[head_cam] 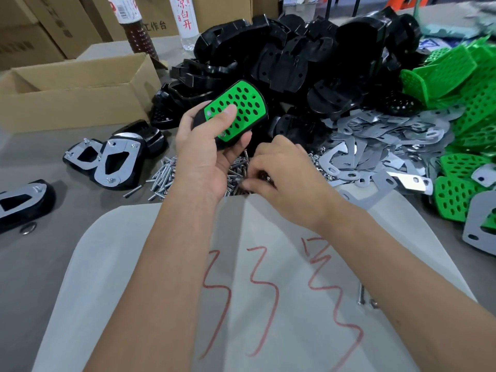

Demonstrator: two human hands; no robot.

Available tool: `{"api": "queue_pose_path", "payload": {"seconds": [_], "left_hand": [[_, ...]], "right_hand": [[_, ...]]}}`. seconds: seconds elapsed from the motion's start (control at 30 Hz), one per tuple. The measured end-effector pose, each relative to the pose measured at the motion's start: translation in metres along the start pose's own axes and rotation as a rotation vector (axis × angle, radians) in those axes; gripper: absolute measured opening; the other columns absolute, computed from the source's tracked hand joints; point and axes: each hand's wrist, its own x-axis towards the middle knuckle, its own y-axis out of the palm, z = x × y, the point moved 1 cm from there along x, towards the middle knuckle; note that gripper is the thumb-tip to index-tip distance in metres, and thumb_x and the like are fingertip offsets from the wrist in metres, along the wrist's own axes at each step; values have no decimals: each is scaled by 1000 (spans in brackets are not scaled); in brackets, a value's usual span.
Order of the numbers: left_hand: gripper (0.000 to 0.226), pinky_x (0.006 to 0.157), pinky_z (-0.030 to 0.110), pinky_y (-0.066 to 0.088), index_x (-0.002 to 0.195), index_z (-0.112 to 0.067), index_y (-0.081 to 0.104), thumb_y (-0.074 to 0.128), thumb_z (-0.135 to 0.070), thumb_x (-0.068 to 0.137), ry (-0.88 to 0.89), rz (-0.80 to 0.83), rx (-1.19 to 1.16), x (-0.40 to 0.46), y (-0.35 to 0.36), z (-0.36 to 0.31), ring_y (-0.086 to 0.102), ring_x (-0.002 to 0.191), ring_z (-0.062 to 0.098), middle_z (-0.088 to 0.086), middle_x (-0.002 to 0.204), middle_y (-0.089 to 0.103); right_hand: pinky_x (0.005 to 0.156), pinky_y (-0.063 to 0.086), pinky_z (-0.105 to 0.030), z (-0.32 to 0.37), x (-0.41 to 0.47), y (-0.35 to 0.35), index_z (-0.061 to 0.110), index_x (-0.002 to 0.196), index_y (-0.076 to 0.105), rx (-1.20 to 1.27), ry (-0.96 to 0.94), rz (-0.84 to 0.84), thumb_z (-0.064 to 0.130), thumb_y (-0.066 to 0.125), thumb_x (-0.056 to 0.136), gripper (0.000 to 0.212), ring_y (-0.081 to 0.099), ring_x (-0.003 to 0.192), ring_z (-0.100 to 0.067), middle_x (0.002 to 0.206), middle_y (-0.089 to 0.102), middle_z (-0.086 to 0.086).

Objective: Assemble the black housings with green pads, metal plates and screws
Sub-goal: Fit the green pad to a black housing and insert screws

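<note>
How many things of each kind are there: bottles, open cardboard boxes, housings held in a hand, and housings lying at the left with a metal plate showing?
Bottles: 2
Open cardboard box: 1
Green-padded housing in left hand: 1
Plate-up housings: 3
Total: 7

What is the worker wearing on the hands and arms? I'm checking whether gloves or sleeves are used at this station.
Nothing that shows. The left hand and right hand are bare, with no gloves, rings or watch visible. Both forearms are uncovered down to the bottom edge of the picture, so no sleeves show.
</note>
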Motion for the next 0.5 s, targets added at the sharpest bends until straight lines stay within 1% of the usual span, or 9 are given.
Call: {"api": "queue_pose_path", "payload": {"seconds": [0.07, 0.1, 0.2, 0.27, 0.33, 0.43, 0.5], "left_hand": [[38, 63, 29, 59, 122, -10, 62, 78, -4, 88, 6, 8, 5, 0, 1, 2, 75, 86, 27, 16, 116, 71], [40, 62, 29, 59, 122, -10, 62, 79, -2, 87, 9, 8, 8, 1, 2, 3, 76, 84, 25, 15, 115, 71], [45, 60, 29, 59, 120, -11, 65, 81, 5, 82, 15, 3, 48, 0, 2, 5, 78, 81, 25, 16, 119, 71], [44, 60, 29, 59, 116, -12, 66, 82, 7, 79, 23, 19, 104, -1, 3, 6, 78, 84, 27, 17, 119, 71], [43, 59, 30, 59, 111, -13, 67, 83, 8, 77, 30, 41, 180, -2, 3, 7, 78, 84, 27, 16, 114, 72], [44, 57, 30, 59, 110, -13, 67, 83, 10, 76, 24, 69, 296, -5, 6, 9, 78, 79, 23, 12, 105, 73], [45, 56, 30, 59, 112, -11, 67, 84, 10, 76, 22, 94, 343, -8, 9, 11, 79, 78, 21, 11, 104, 73]], "right_hand": [[84, 42, -41, -7, -2, -3, 11, 87, 74, 129, -35, -149, 27, 73, 96, 19, 53, 90, -24, 88, 64, -2], [79, 43, -38, -10, -3, -5, 9, 86, 74, 178, -31, -235, 23, 75, 95, 17, 56, 83, -23, 83, 65, -3], [63, 43, -27, -19, -6, -11, 9, 83, 71, 317, 47, -410, 18, 79, 92, 14, 53, 63, -11, 68, 61, 4], [59, 47, -27, -25, -9, -15, 11, 84, 74, 424, 106, -505, 15, 81, 90, 10, 56, 60, -11, 67, 65, 2], [64, 55, -31, -32, -13, -21, 15, 87, 78, 499, 149, -586, 13, 81, 89, 4, 64, 65, -13, 74, 72, 2], [80, 61, -37, -41, -17, -30, 22, 98, 80, 546, 207, -668, 10, 75, 92, 14, 70, 79, -11, 85, 76, 6], [84, 60, -39, -43, -19, -33, 21, 102, 80, 567, 221, -683, 9, 72, 94, 16, 71, 83, -13, 89, 76, 5]]}}
